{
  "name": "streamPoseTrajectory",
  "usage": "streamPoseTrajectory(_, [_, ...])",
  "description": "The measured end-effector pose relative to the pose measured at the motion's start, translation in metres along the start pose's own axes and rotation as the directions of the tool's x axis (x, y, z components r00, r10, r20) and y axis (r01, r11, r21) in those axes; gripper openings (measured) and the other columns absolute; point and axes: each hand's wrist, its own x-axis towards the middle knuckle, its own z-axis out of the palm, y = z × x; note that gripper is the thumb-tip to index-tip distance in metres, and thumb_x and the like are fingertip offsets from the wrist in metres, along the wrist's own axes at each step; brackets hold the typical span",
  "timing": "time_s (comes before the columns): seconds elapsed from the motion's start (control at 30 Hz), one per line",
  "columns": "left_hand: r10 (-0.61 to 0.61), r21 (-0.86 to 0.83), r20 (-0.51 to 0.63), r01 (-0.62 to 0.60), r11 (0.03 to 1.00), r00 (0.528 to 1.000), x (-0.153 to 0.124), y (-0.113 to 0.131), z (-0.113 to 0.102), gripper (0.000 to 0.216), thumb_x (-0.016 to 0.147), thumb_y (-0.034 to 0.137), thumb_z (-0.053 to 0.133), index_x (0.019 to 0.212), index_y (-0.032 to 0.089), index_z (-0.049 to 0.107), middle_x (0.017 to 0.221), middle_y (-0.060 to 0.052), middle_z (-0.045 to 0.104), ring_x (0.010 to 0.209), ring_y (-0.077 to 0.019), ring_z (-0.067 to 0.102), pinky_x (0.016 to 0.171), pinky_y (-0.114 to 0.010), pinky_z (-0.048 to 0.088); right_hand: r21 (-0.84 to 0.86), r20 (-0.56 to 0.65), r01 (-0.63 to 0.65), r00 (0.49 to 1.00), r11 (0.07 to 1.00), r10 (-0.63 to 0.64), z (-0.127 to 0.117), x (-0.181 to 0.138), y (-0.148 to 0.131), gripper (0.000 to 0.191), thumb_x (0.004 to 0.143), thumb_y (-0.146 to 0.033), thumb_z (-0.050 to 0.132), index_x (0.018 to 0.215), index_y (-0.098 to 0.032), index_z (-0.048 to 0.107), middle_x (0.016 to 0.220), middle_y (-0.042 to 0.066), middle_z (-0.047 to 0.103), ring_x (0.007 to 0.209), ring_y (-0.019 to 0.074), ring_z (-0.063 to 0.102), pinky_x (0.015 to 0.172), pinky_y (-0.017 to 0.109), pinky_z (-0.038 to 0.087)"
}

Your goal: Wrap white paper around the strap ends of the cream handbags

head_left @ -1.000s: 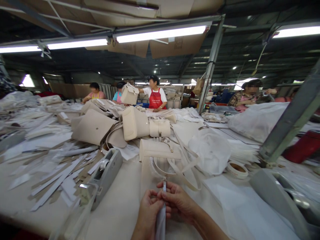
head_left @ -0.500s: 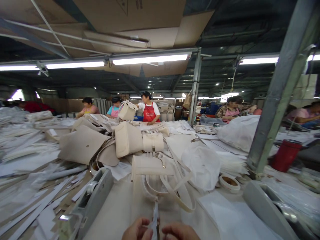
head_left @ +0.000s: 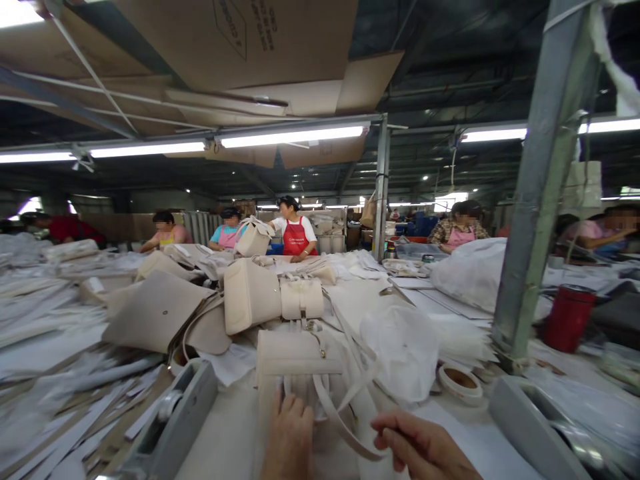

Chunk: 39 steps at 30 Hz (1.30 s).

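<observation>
A cream handbag (head_left: 300,363) lies on the table in front of me, with its pale strap (head_left: 333,413) looping over its right side. My left hand (head_left: 290,430) rests on the near part of this bag. Its fingers are bent and close together at the base of a handle, and their tips are partly hidden. To the right of the strap loop hovers my right hand (head_left: 423,443), its fingers loosely curled with small gaps between them. Nothing shows in it. A metal clasp (head_left: 321,350) hangs at the bag's far edge.
Grey tape dispensers (head_left: 175,420) flank the bag. More cream bags (head_left: 253,293) are piled beyond. To the right are a tape roll (head_left: 460,383), a crumpled plastic bag (head_left: 400,350), a metal post (head_left: 535,180) and a red flask (head_left: 569,319). Co-workers (head_left: 297,230) sit or stand across the table.
Both hands were together low in the middle, around a thin whitish strip. They have parted: the left reached forward onto the bag, the right moved right beside the strap. The strip no longer shows.
</observation>
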Motion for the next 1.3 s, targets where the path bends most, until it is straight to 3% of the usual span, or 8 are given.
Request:
streamPoseTrajectory(0.13, [0.032, 0.038, -0.032, -0.031, 0.999, 0.999, 0.009, -0.006, -0.028, 0.028, 0.07, 0.009, 0.049, 0.089, 0.02, 0.067, 0.105, -0.008, 0.068, 0.11, -0.0272, 0.056, 0.114, -0.052, 0.02, -0.198, -0.088, 0.149, 0.982, 0.969, -0.169, -0.023, 0.029, -0.029, 0.034, 0.089, -0.046, 0.046, 0.089, -0.022, 0.071, 0.081, 0.003, 0.07, 0.077, 0.0189, 0.06, 0.072, 0.028, 0.046])
streamPoseTrajectory(0.37, [0.266, 0.321, -0.347, -0.152, 0.935, 0.899, 0.06, -0.016, -0.165, 0.034, 0.073, -0.002, 0.036, 0.081, 0.019, 0.061, 0.107, -0.011, 0.063, 0.105, -0.0255, 0.056, 0.097, -0.044, 0.04, -0.118, -0.236, 0.201, 0.946, 0.973, -0.224, -0.066, 0.071, -0.072, 0.032, 0.083, -0.044, 0.052, 0.088, -0.02, 0.072, 0.077, 0.003, 0.069, 0.075, 0.0194, 0.06, 0.068, 0.03, 0.046])
streamPoseTrajectory(0.53, [0.462, 0.029, -0.428, -0.499, 0.866, 0.777, 0.081, -0.031, -0.228, 0.02, 0.075, 0.004, 0.044, 0.07, 0.018, 0.058, 0.126, -0.009, 0.058, 0.116, -0.0212, 0.054, 0.098, -0.036, 0.041, 0.015, -0.226, 0.175, 0.96, 0.984, -0.167, -0.075, 0.061, -0.068, 0.032, 0.079, -0.049, 0.057, 0.085, -0.021, 0.072, 0.079, 0.004, 0.069, 0.075, 0.019, 0.061, 0.063, 0.028, 0.047])
streamPoseTrajectory(0.63, [0.423, -0.241, -0.46, -0.569, 0.786, 0.78, 0.08, -0.033, -0.249, 0.01, 0.075, 0.011, 0.053, 0.069, 0.017, 0.056, 0.126, -0.011, 0.059, 0.115, -0.0227, 0.056, 0.098, -0.036, 0.042, 0.042, -0.164, 0.137, 0.978, 0.99, -0.128, -0.069, 0.052, -0.051, 0.035, 0.079, -0.052, 0.058, 0.09, -0.022, 0.073, 0.079, 0.004, 0.07, 0.076, 0.02, 0.063, 0.063, 0.028, 0.049])
streamPoseTrajectory(0.93, [0.463, -0.862, -0.181, -0.366, 0.35, 0.868, 0.065, -0.008, -0.243, 0.045, 0.059, 0.047, 0.084, 0.059, 0.019, 0.049, 0.105, -0.013, 0.072, 0.106, -0.0324, 0.062, 0.091, -0.042, 0.045, 0.178, -0.074, 0.167, 0.985, 0.97, -0.156, -0.016, 0.046, -0.033, 0.101, 0.065, -0.057, 0.074, 0.15, -0.023, 0.031, 0.152, 0.015, 0.04, 0.139, 0.0328, 0.037, 0.107, 0.042, 0.039])
streamPoseTrajectory(1.1, [0.442, -0.917, -0.076, -0.237, 0.321, 0.894, 0.069, 0.012, -0.209, 0.051, 0.052, 0.055, 0.084, 0.057, 0.02, 0.048, 0.107, -0.013, 0.072, 0.103, -0.0341, 0.064, 0.086, -0.044, 0.048, 0.459, 0.198, 0.056, 0.966, 0.887, -0.163, 0.001, 0.051, -0.045, 0.084, 0.065, -0.064, 0.07, 0.133, -0.018, 0.054, 0.114, 0.012, 0.071, 0.102, 0.0305, 0.067, 0.088, 0.038, 0.051])
streamPoseTrajectory(1.2, [0.499, -0.927, -0.076, -0.246, 0.285, 0.863, 0.083, 0.014, -0.208, 0.045, 0.055, 0.05, 0.084, 0.058, 0.019, 0.051, 0.106, -0.011, 0.072, 0.107, -0.0324, 0.063, 0.09, -0.043, 0.047, 0.356, 0.077, 0.032, 0.995, 0.934, -0.063, -0.003, 0.048, -0.052, 0.058, 0.071, -0.066, 0.063, 0.104, -0.019, 0.068, 0.084, 0.004, 0.074, 0.079, 0.0244, 0.068, 0.071, 0.031, 0.053])
streamPoseTrajectory(1.3, [0.53, -0.842, -0.015, -0.296, 0.45, 0.848, 0.103, 0.003, -0.223, 0.03, 0.059, 0.039, 0.083, 0.069, 0.018, 0.064, 0.104, -0.011, 0.073, 0.104, -0.0302, 0.064, 0.089, -0.041, 0.048, 0.203, -0.107, 0.029, 0.994, 0.979, -0.007, -0.007, 0.046, -0.048, 0.048, 0.077, -0.067, 0.056, 0.094, -0.023, 0.066, 0.085, 0.003, 0.074, 0.083, 0.0244, 0.067, 0.072, 0.03, 0.052])
